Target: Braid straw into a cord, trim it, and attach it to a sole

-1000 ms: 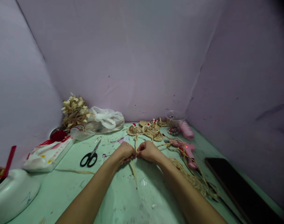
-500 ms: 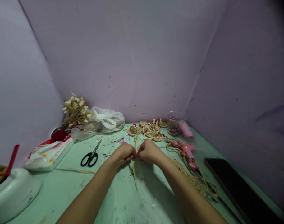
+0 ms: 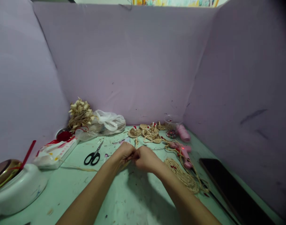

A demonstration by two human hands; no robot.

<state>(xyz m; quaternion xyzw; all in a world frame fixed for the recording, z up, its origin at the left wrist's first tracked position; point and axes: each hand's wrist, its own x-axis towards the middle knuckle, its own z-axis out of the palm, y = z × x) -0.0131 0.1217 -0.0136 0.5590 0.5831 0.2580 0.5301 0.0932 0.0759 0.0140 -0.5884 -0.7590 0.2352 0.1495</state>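
My left hand (image 3: 124, 154) and my right hand (image 3: 145, 158) meet knuckle to knuckle over the middle of the table. Both are closed, pinching a pale straw strand (image 3: 136, 143) whose far end shows just beyond my fingers. The part between the fingertips is hidden. Behind the hands lie several coiled straw pieces (image 3: 151, 134) with red and white beads. To the left of my left hand rest black-handled scissors (image 3: 93, 157), opened a little. Right of my right forearm lies a flat coil of braided straw cord (image 3: 181, 178).
A pink glue gun (image 3: 185, 153) with a lit red light, a thread spool (image 3: 183, 132), a clear bead tub (image 3: 172, 126) and a dark slab like a phone (image 3: 229, 187) stand right. Left are a white pot (image 3: 28, 187), a box (image 3: 59, 153), dried husks (image 3: 80, 112) and a plastic bag (image 3: 111, 122).
The view has tilted up, showing the top edge of the back wall. My hands have drawn closer together, and the strand's loose near end no longer hangs visibly below them.
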